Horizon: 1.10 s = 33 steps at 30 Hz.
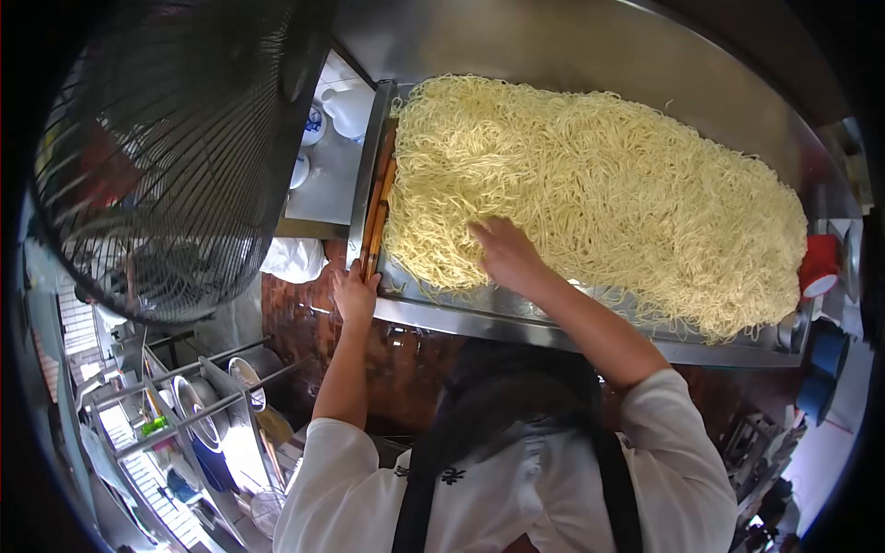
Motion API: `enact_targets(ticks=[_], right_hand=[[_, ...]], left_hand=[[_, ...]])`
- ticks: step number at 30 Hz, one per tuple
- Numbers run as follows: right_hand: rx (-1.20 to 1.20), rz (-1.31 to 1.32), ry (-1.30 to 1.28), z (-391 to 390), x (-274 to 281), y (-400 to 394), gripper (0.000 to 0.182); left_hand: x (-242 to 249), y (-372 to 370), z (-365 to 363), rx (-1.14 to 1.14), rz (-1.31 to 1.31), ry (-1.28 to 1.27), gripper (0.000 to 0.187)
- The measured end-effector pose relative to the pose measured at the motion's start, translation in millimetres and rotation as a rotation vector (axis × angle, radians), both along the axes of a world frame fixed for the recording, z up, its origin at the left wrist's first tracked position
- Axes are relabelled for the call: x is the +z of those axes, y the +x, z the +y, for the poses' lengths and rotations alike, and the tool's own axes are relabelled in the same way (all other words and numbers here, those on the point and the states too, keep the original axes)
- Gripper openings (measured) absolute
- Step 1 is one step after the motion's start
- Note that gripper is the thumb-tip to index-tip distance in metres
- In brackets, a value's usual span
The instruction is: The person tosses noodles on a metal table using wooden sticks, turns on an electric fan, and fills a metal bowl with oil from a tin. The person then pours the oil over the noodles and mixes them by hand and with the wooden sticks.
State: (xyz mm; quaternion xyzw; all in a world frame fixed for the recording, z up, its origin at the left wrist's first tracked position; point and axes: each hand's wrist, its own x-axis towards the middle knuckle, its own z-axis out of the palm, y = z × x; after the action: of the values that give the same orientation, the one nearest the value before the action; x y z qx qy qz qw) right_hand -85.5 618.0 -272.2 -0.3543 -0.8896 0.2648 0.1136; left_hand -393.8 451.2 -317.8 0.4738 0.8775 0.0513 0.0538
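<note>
A long, thick layer of pale yellow noodles covers most of a big metal tray. My right hand rests on the near left part of the noodles, fingers reaching forward onto them; no strands are lifted. At the tray's near left corner, my left hand has its fingers around the lower ends of long wooden sticks. Those sticks lie along the inside of the tray's left wall. Part of the left fingers' grip is hidden by the hand itself.
A large caged fan stands close on the left. Behind it, a side table holds a white jug and blue-white dishes. A rack with metal pots is at lower left. A red container sits beyond the tray's right end.
</note>
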Motion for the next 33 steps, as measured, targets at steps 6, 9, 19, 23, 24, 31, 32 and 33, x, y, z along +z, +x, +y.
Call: enact_targets(ticks=[6,9,19,23,24,31,32,33], right_hand=[[-0.151,-0.212,0.028,26.6,-61.7,-86.6,0.058],[-0.13,0.048,-0.301,42.3,-60.3,-86.4,0.054],[-0.203,-0.014,-0.128,44.9,22.5,26.6,0.074],[-0.501,-0.33,-0.219,15.2,-11.4,23.7,0.071],[-0.51,-0.263,-0.258,13.4,-27.8,10.7,0.069],[-0.269,0.467,0.018,29.2,18.6,42.2,0.072],[-0.265,0.485,-0.056,24.7,29.5,61.8,0.074],[-0.361,0.386,-0.168,18.2,38.3,82.4,0.076]], left_hand=[[23.6,38.1,73.4,-0.259,-0.289,0.335,0.053],[20.3,44.5,103.2,-0.292,-0.431,0.336,0.053],[-43.8,76.8,150.1,-0.261,-0.586,-0.046,0.06],[-87.5,98.7,159.7,-0.295,-0.837,0.169,0.065],[-101.7,106.2,170.8,-0.263,-1.145,0.144,0.068],[39.8,95.0,157.7,-0.151,-1.328,0.672,0.04],[9.2,62.5,150.5,-0.193,-0.845,0.531,0.045],[4.7,50.8,142.5,-0.212,-0.667,0.469,0.046]])
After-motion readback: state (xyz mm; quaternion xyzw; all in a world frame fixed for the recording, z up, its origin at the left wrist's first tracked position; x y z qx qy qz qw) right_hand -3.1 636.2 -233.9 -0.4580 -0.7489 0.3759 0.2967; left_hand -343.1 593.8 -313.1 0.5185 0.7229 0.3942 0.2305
